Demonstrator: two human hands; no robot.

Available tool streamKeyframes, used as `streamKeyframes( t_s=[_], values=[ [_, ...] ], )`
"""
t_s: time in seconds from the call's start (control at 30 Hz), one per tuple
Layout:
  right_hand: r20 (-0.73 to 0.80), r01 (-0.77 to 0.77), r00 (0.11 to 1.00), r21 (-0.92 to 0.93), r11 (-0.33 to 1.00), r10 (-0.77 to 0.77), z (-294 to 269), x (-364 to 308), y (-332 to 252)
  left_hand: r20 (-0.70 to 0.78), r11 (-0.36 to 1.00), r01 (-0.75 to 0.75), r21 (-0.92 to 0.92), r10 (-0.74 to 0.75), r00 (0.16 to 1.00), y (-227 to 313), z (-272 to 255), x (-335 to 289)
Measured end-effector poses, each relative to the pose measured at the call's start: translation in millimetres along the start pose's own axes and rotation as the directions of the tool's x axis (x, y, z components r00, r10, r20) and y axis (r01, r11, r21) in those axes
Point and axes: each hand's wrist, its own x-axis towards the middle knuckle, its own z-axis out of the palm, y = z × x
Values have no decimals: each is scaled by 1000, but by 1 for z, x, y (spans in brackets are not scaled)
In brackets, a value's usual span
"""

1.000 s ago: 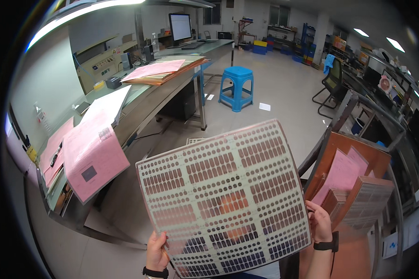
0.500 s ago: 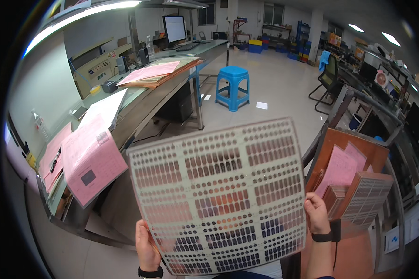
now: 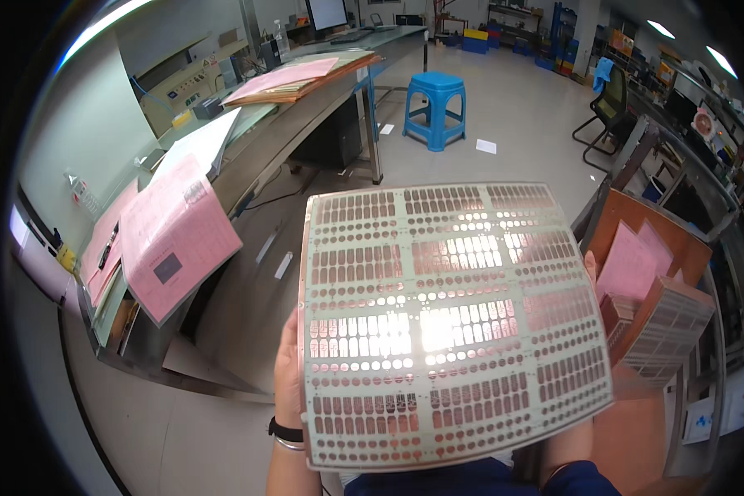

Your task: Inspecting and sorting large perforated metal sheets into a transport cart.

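A large, thin circuit board panel [image 3: 413, 331] is held up in front of me, tilted back, with rows of shiny coppery pads and discs on a pale green ground. Bright glare lies across its middle. At its left edge my left hand [image 3: 288, 368] grips the panel, most of the fingers hidden behind it. My right hand [image 3: 590, 266] holds the right edge; only a small part of it shows past the board, and its forearm emerges under the lower right corner.
To the left, a glass-topped bench [image 3: 306, 103] carries pink sheets [image 3: 182, 240] and a stack of folders. A blue stool [image 3: 436, 107] stands ahead on the floor. At right, a metal-framed rack [image 3: 649, 132] holds more panels [image 3: 670, 331] and pink papers [image 3: 634, 260].
The panel has swung from leaning left to nearly level, shifted right and tipped so light glares off it. Both hands stay on its edges; the right is now mostly hidden. The surroundings sit higher in view.
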Motion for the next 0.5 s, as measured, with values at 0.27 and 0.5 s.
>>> streamKeyframes(
  t_s=[0.27, 0.5],
  values=[
    [-531, 530, 579, -331, 781, -618, 84, 14, 75, -115, 996, 58, 69, -49, 992, -9, -33, -16],
    [-594, 182, 756, -212, 960, -275, 36, -23, 80, 70, 885, -194, 423, 181, 981, -20, -48, -27]
  ],
)
